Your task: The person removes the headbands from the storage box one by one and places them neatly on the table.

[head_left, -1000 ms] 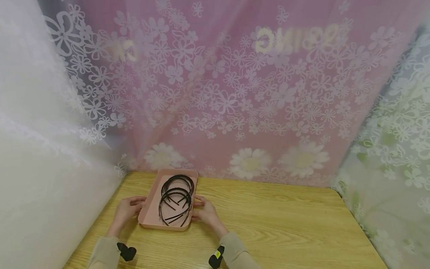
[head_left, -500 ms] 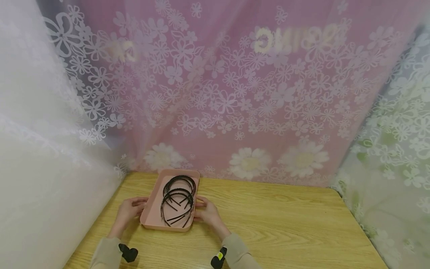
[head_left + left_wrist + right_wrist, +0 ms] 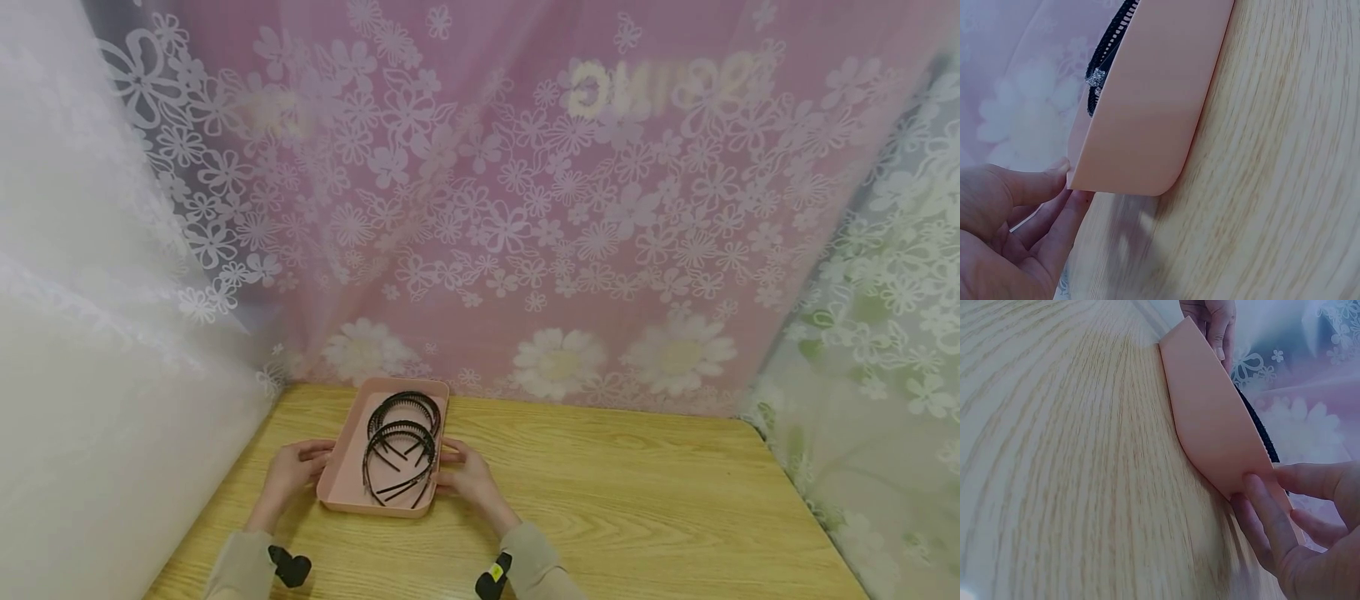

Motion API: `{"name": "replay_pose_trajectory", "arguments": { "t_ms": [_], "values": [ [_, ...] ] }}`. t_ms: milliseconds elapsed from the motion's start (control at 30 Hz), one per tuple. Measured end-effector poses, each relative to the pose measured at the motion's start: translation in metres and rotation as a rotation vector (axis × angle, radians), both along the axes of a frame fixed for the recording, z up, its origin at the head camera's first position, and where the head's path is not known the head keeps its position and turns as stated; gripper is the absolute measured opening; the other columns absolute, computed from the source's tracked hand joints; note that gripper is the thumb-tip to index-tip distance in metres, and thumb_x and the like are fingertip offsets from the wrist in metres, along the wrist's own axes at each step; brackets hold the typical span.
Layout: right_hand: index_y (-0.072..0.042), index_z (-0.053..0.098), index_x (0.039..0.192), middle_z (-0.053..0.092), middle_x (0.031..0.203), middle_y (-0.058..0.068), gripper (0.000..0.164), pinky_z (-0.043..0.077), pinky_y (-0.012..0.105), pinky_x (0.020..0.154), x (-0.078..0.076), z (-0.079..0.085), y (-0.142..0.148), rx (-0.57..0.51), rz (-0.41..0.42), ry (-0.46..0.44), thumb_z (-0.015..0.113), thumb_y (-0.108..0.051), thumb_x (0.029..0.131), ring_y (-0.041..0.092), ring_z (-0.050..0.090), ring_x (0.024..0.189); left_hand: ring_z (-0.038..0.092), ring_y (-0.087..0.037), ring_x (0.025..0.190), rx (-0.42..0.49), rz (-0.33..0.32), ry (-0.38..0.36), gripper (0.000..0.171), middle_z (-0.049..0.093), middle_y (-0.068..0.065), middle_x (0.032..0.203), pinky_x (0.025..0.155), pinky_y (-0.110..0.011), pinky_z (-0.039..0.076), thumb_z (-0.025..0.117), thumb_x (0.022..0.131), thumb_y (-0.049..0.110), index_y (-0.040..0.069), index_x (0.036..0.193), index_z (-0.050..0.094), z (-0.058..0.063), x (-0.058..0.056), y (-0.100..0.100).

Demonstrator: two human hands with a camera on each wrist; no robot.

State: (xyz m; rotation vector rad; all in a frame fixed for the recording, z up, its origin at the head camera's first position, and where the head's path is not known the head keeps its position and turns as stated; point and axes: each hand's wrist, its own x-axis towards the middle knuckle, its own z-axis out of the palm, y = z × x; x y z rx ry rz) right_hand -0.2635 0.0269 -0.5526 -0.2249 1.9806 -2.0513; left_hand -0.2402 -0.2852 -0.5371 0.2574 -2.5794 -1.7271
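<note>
A pink rectangular tray (image 3: 341, 475) lies on the table, with several black headbands (image 3: 402, 427) in its right part. Fine comb teeth line some of the headbands, and one shows a sparkly ornament (image 3: 1095, 77) in the left wrist view. My left hand (image 3: 291, 471) grips the tray's left side, its thumb at the rim and its fingers on the outside. On the opposite side my right hand (image 3: 467, 477) holds the tray wall, with fingers pressed to the outer face (image 3: 1219, 425) and others over the rim. The headbands touch neither hand.
The wood-grain table (image 3: 637, 492) extends to the right of the tray. A pink flowered curtain (image 3: 480, 250) hangs right behind the tray's far edge. Pale sheets (image 3: 97, 333) close in the left side. Black wrist cameras (image 3: 291, 567) sit on both sleeves.
The tray has slid a little to the right across the table, with the headbands inside. Both hands have moved along with it, keeping their hold.
</note>
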Motion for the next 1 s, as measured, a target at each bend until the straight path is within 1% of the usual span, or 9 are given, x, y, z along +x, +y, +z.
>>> {"name": "replay_pose_trajectory", "arguments": {
  "t_ms": [167,333,567,733,800,1000],
  "values": [
    [0.004,0.044,0.149,0.059,0.127,0.031,0.071,0.063,0.046,0.075,-0.002,-0.001,0.004,0.021,0.008,0.017,0.070,0.015,0.084,0.036,0.071,0.095,0.072,-0.035,0.101,-0.002,0.002,-0.001,0.034,0.067,-0.030,0.120,0.078,-0.037,0.062,0.062,0.101,0.007,-0.011,0.130,0.062,0.000,0.000,0.004],
    [0.004,0.045,0.149,0.059,0.128,0.032,0.069,0.063,0.045,0.075,-0.003,0.002,0.008,0.042,0.016,0.027,0.070,0.013,0.085,0.037,0.072,0.094,0.072,-0.035,0.101,-0.012,0.004,-0.005,0.033,0.067,-0.031,0.121,0.078,-0.038,0.062,0.063,0.100,0.007,-0.010,0.129,0.063,0.001,0.000,0.008],
    [0.007,0.042,0.149,0.056,0.129,0.035,0.070,0.062,0.048,0.076,-0.004,0.002,0.016,0.011,0.037,0.016,0.068,0.015,0.085,0.037,0.072,0.093,0.072,-0.034,0.098,0.006,0.015,0.005,0.032,0.068,-0.029,0.118,0.076,-0.035,0.062,0.062,0.100,0.004,-0.011,0.128,0.063,-0.002,0.000,0.014],
    [0.007,0.041,0.150,0.056,0.130,0.035,0.070,0.062,0.046,0.077,-0.007,-0.001,0.022,0.016,0.047,0.024,0.068,0.013,0.086,0.037,0.072,0.094,0.071,-0.034,0.100,0.015,0.025,0.004,0.033,0.068,-0.028,0.119,0.075,-0.033,0.061,0.063,0.100,0.005,-0.010,0.129,0.064,-0.004,0.000,0.019],
    [0.006,0.042,0.150,0.056,0.131,0.034,0.070,0.062,0.046,0.077,-0.008,-0.001,0.024,0.019,0.049,0.022,0.069,0.012,0.086,0.037,0.072,0.095,0.071,-0.034,0.101,0.018,0.034,0.006,0.032,0.068,-0.028,0.120,0.075,-0.032,0.061,0.063,0.099,0.005,-0.009,0.128,0.065,-0.003,0.001,0.021],
    [0.004,0.042,0.151,0.056,0.131,0.033,0.070,0.062,0.047,0.079,-0.009,-0.001,0.028,0.021,0.051,0.020,0.069,0.011,0.087,0.036,0.072,0.096,0.072,-0.033,0.098,0.004,0.032,0.030,0.032,0.069,-0.029,0.119,0.074,-0.033,0.062,0.064,0.099,0.005,-0.009,0.127,0.065,-0.004,0.001,0.026]
  ]
}}
